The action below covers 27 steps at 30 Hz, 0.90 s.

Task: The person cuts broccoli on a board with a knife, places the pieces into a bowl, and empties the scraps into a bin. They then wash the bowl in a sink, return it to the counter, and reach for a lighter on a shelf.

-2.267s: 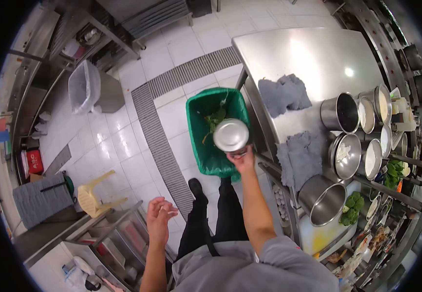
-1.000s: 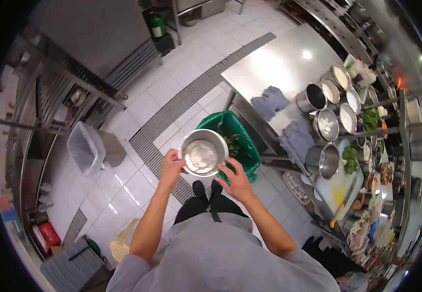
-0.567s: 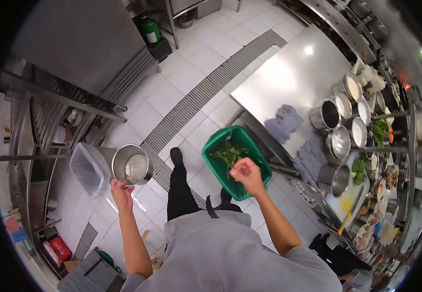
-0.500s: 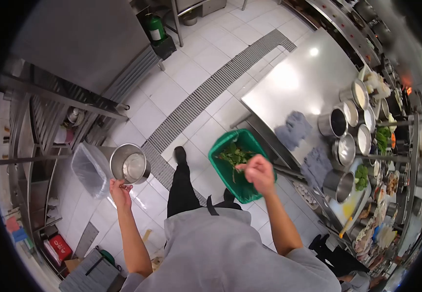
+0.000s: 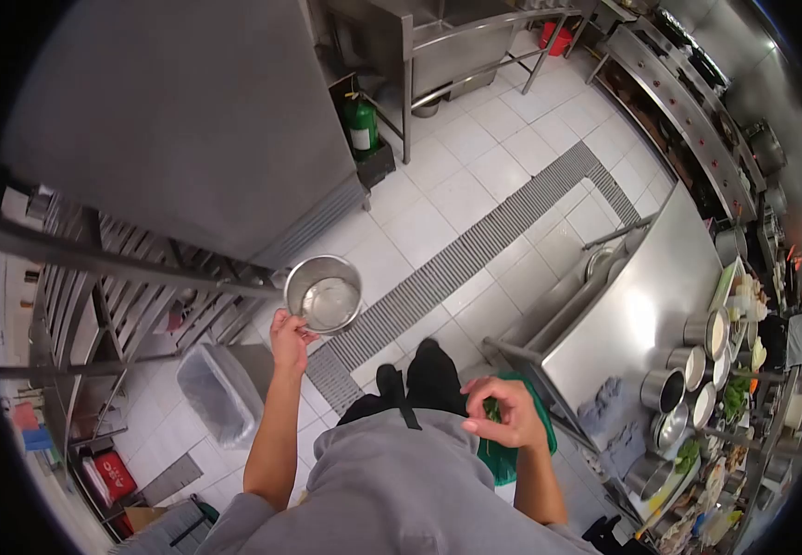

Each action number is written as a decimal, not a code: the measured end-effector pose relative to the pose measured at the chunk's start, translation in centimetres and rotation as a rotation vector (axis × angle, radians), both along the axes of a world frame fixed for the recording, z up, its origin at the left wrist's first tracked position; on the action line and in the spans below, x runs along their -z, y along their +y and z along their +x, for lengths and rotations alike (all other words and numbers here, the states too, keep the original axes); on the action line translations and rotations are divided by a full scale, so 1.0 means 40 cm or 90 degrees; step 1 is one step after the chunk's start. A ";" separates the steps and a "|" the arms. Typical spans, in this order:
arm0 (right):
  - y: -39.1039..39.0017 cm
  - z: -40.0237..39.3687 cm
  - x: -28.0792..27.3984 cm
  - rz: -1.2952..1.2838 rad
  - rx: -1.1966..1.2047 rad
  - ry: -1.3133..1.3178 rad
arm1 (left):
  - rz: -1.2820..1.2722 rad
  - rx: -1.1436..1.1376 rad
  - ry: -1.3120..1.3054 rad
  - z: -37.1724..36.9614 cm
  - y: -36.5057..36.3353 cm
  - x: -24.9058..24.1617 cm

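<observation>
My left hand (image 5: 290, 340) grips the side of a round stainless steel pot (image 5: 349, 281), held out ahead of my body with its mouth facing up. Inside, the bare metal bottom shows, with bright reflections on it. My right hand (image 5: 509, 413) hovers at waist height with fingers loosely curled and thumb apart; I see nothing in it. Below that hand stands a green plastic bin (image 5: 504, 468), largely covered by the hand and forearm. A bit of green leaf shows inside it.
A bin with a clear liner (image 5: 220, 396) stands at left beside a slatted steel rack (image 5: 109, 305). To the right, a steel table (image 5: 637, 310) carries pots, grey cloths (image 5: 604, 398) and food. A floor drain grate (image 5: 475, 257) crosses the tiles; a green extinguisher (image 5: 361, 125) stands behind.
My view has shifted forward along the drain. The pot in my left hand has moved away from the lined bin. My right hand's pointing finger has curled in, and the green bin now sits closer behind it.
</observation>
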State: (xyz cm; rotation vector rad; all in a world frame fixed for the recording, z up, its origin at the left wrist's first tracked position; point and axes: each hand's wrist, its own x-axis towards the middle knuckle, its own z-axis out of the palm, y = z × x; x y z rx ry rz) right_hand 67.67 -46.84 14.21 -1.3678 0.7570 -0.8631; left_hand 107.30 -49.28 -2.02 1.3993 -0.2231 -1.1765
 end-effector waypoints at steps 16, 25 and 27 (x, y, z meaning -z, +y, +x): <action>-1.130 -0.188 -0.016 -0.157 0.321 0.355 | -0.229 0.195 0.156 -0.440 -1.201 -0.298; -1.844 -0.156 -0.066 -0.248 0.247 0.356 | -0.316 0.078 0.150 -0.504 -1.687 -0.332; -1.988 -0.159 -0.046 -0.272 0.217 0.361 | -0.288 0.041 0.150 -0.520 -1.798 -0.327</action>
